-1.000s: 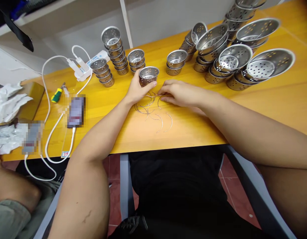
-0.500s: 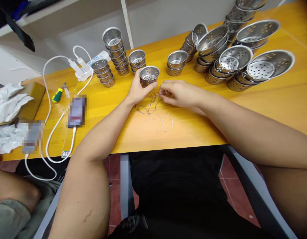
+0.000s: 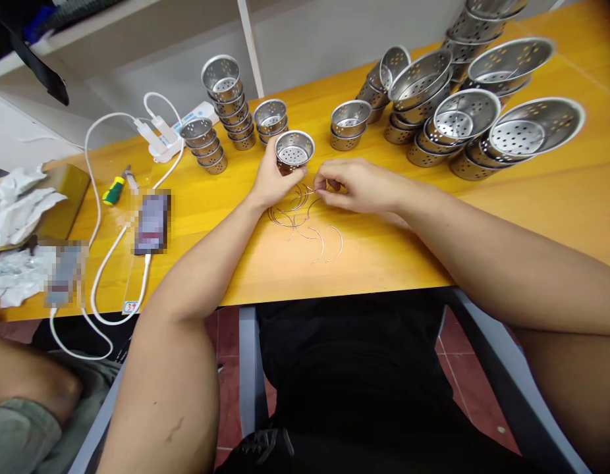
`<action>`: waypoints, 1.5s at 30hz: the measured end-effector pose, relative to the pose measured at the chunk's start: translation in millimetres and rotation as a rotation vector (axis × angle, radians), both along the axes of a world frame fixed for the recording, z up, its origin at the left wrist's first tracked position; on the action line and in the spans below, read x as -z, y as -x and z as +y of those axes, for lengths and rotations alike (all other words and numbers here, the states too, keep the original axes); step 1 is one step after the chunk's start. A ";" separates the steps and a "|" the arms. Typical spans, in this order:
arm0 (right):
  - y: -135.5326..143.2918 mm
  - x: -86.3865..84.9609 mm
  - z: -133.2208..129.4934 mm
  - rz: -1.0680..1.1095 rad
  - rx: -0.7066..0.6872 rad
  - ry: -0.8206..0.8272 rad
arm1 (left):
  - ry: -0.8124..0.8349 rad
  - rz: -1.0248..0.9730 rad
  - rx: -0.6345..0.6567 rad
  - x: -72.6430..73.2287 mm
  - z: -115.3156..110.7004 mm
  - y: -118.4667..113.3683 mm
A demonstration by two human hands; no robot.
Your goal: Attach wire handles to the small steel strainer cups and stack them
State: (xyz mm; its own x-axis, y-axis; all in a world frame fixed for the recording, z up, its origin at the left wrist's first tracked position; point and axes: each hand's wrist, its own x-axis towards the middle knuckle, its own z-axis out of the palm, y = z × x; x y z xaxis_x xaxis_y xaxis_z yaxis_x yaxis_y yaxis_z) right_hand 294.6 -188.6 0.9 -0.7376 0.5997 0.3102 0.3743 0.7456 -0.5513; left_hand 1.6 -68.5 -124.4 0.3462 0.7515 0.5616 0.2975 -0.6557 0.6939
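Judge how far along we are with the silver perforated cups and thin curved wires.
Possibly done: stacked silver perforated metal cups, though I cannot tell whether any are finished. In hand: the left hand holds a single cup; the right hand appears to pinch a thin curved silver wire. Remaining: loose wires on the yellow wooden table, so work looks unfinished.

A green-and-yellow screwdriver [image 3: 114,191] lay near a phone [image 3: 152,222] on a white charging cable [image 3: 145,276]; crumpled white wrapping [image 3: 23,201] lay near a second phone [image 3: 65,273], both left of the first phone
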 end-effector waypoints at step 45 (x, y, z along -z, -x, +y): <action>-2.4 7.3 14.0 0.516 0.404 0.080 | -0.067 -0.094 0.151 -19.7 -14.1 1.2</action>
